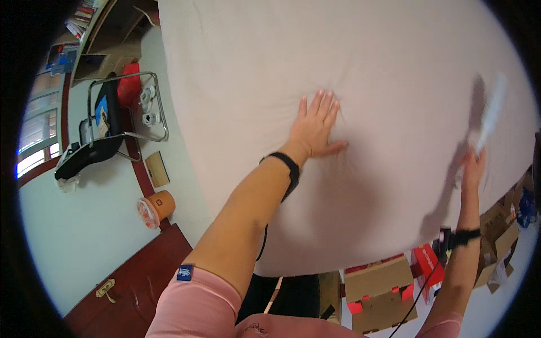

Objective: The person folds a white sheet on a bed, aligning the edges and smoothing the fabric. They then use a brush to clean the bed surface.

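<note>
My left hand rests flat on a pale pink bed sheet, fingers spread and holding nothing. Small creases run through the fabric around its fingertips. At the right, my right hand grips the near end of a long, pale bluish-white object. Motion blur hides what kind of thing it is. It casts a shadow on the sheet to its left; whether it touches the cloth I cannot tell. A black band is on each forearm.
Cardboard boxes and a red box stand by the bed's near right edge. To the left are a black chair with a metal frame, shoes, an orange bin and a dark red door. A cable hangs near my right arm.
</note>
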The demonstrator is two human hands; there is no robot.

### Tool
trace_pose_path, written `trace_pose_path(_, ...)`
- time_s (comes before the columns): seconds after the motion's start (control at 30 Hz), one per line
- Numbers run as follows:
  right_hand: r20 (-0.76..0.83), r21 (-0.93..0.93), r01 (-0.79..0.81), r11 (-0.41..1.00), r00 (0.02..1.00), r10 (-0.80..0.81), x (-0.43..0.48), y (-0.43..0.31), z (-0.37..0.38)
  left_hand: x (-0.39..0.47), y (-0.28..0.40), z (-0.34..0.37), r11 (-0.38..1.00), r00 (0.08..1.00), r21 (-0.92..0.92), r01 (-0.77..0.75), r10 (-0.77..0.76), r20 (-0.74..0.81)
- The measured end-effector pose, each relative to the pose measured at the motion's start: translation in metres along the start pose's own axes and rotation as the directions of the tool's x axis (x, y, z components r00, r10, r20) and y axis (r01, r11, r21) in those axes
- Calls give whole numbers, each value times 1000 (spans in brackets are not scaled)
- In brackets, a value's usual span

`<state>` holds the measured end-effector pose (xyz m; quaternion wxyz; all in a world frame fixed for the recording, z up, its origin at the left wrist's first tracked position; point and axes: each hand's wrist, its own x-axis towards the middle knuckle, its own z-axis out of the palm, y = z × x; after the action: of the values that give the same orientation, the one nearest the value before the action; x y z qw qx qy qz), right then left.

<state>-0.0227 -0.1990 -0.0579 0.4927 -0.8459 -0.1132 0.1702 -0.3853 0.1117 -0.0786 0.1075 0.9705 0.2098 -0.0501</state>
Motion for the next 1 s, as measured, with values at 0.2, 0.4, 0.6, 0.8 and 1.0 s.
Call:
trace_pose_path(0.2,200,-697,88,712,977,75,-80,-61,116,-43,19,8,993,967,-68,92,-105,-230)
trace_pose_path(0.4,635,-595,310,741,747,198,-294,-47,107,-309,87,0,988,911,-112,-105,140,389)
trace_pose_path(0.6,850,-413,624,663,3,527,-476,-40,12,-553,113,-24,848,112,-370,379,355,928)
trace_pose_path(0.8,747,-345,99,933,631,209,-442,-25,16,-560,94,-6,563,581,-320,762,-376,722)
trace_pose_path(1.0,157,-81,-116,990,979,128,-306,-60,109,-461,64,36,218,509,-757,615,-844,171)
